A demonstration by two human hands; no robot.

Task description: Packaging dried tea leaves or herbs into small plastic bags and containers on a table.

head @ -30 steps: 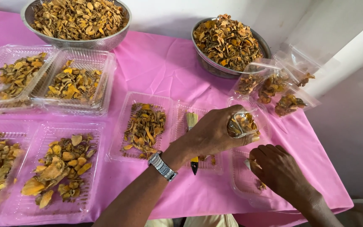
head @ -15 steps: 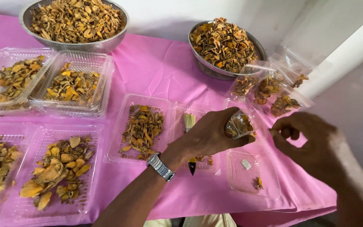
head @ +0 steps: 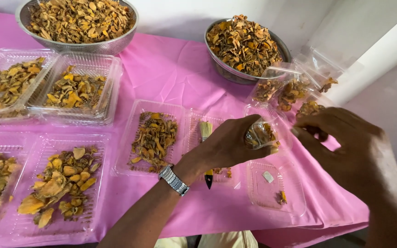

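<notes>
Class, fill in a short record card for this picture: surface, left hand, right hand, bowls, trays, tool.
Surface: pink tablecloth
Left hand: grips a small clear container of dried orange-brown pieces; wristwatch on the wrist
Right hand: raised beside it, holding nothing visible
Bowls: two metal bowls, heaped with dried pieces
Trays: clear plastic trays, partly filled
Tool: small brush, lying in a tray

A pink tablecloth (head: 171,78) is spread over the table. Two metal colanders (head: 76,46) (head: 228,73) heaped with dried yellow-brown slices are set along the far edge. Clear plastic trays (head: 109,98) (head: 136,138) (head: 95,183) part-filled with the same slices are laid out at left and centre. A small brush (head: 206,133) is seen in one tray.
</notes>
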